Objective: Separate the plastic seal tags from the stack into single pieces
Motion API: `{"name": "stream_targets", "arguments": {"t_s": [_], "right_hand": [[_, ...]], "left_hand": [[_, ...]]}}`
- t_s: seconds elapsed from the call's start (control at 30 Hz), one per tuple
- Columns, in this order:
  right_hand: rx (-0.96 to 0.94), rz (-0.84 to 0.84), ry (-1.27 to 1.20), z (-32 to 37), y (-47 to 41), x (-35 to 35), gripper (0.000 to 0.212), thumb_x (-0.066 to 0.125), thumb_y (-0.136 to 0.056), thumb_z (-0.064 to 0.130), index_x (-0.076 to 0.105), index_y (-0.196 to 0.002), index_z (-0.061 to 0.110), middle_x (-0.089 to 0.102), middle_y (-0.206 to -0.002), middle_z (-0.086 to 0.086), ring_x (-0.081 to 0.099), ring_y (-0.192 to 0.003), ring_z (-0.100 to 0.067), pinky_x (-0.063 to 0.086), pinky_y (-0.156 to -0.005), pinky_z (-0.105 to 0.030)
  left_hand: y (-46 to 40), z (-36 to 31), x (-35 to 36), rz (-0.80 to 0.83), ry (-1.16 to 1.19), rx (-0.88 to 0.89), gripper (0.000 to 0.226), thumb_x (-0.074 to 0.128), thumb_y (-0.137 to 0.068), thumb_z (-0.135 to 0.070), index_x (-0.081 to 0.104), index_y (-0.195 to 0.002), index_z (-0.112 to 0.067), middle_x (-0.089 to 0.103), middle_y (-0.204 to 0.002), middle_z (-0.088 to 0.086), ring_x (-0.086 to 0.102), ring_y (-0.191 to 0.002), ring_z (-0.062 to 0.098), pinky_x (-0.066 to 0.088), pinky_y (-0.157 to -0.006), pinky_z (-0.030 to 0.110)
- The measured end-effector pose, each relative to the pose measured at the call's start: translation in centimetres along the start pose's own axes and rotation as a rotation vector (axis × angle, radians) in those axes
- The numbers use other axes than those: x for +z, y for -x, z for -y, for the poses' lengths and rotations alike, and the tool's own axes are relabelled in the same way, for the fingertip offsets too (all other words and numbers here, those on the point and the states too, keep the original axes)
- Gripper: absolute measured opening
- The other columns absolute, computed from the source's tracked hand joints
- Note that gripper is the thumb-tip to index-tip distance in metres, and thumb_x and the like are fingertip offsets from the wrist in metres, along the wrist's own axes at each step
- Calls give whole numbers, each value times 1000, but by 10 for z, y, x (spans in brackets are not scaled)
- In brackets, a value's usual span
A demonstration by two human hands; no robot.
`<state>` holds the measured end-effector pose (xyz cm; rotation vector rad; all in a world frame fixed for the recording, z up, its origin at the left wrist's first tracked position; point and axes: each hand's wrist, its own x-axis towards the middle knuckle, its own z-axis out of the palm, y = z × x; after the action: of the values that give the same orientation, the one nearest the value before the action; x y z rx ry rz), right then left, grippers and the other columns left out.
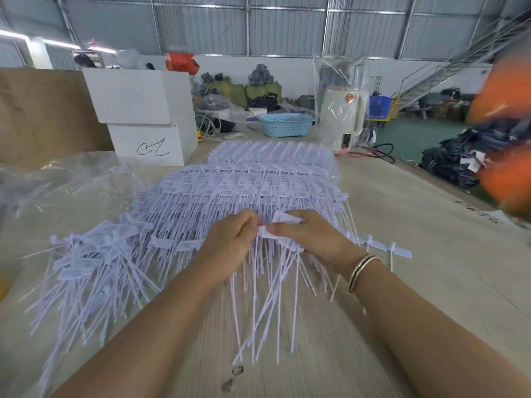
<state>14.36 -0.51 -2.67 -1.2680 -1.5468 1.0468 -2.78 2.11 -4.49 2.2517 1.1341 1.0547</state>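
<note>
A big stack of white plastic seal tags (258,179), still joined in rows, lies across the middle of the wooden table (431,225). Its long thin tails point toward me. My left hand (230,242) and my right hand (310,237) meet at the stack's near edge. Both pinch a joined strip of tags (283,219) between thumb and fingers, and its tails hang down under my hands. A heap of single loose tags (94,262) lies to the left. A short joined strip (385,247) lies just right of my right wrist.
Crumpled clear plastic (66,179) lies at the left. White boxes (143,116) and brown cardboard (43,110) stand behind it. A blue basket (284,124) and a white cylinder in a clear bag (340,110) sit at the table's far end. The right table edge drops to the floor.
</note>
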Motion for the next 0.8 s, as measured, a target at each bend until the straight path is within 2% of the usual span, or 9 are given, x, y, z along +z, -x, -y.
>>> {"name": "stream_targets", "arguments": {"t_s": [0.1, 0.17, 0.23, 0.33, 0.43, 0.53, 0.63, 0.73, 0.8], "right_hand": [[35, 34, -2, -3, 0, 3, 28, 72, -82, 26, 57, -60, 19, 46, -53, 4, 43, -48, -9, 34, -46, -16], [84, 67, -56, -3, 0, 5, 16, 76, -77, 30, 66, -71, 18, 55, -61, 1, 50, -57, -12, 39, -51, -20], [121, 129, -127, -4, 0, 5, 20, 78, -73, 31, 72, -83, 15, 66, -72, -3, 58, -69, -18, 45, -64, -27], [113, 161, -181, -5, -1, 5, 18, 78, -76, 23, 72, -87, 10, 66, -76, -7, 59, -78, -24, 42, -75, -37], [-1, 111, -254, -2, -2, 6, 3, 73, -80, 12, 69, -80, 13, 65, -72, 1, 61, -71, -13, 46, -70, -25], [-116, 18, -257, 0, -4, 13, 17, 71, -81, 9, 61, -68, 15, 52, -57, 5, 50, -53, -8, 40, -54, -18], [-188, -44, -276, 0, -4, 17, 19, 71, -81, 9, 58, -67, 14, 47, -57, 2, 46, -53, -10, 38, -54, -18], [-230, -125, -386, 0, -7, 10, 24, 73, -79, 12, 57, -64, 19, 52, -63, -2, 53, -58, -14, 45, -60, -25], [-212, -103, -466, -3, -7, 1, 20, 74, -75, 19, 58, -63, 21, 54, -61, 2, 56, -58, -14, 49, -62, -26]], "left_hand": [[0, 2, -5, -12, -147, 3, 39, 44, -99, -21, 44, -59, -20, 39, -46, -5, 38, -44, 14, 27, -50, 29], [-1, 2, -6, -47, -139, 23, 36, 48, -97, -21, 46, -62, -13, 39, -45, -4, 37, -43, 14, 28, -48, 30], [0, 0, -5, -52, -170, 63, 34, 49, -96, -21, 47, -63, -12, 46, -45, -3, 38, -43, 13, 30, -48, 29], [1, -1, -1, -3, -84, 20, 34, 48, -97, -23, 47, -65, -11, 49, -46, -5, 35, -40, 6, 26, -44, 19], [-2, -5, -1, -6, 164, -98, 34, 45, -99, -25, 51, -69, -9, 39, -54, -6, 34, -46, 3, 24, -48, 19], [-1, -9, -2, -32, 364, -180, 32, 43, -100, -30, 51, -70, -23, 48, -58, -12, 44, -55, 4, 32, -53, 16], [1, -11, 1, -53, 487, -251, 31, 42, -100, -32, 56, -73, -28, 54, -57, -23, 50, -56, -9, 36, -54, 6], [-4, -10, -6, -146, 654, -380, 38, 41, -100, -39, 59, -72, -22, 58, -63, -6, 56, -61, 9, 42, -71, 28], [-4, -6, -13, -193, 586, -364, 38, 43, -99, -41, 66, -79, -18, 64, -69, 1, 57, -65, 21, 43, -76, 32]]}}
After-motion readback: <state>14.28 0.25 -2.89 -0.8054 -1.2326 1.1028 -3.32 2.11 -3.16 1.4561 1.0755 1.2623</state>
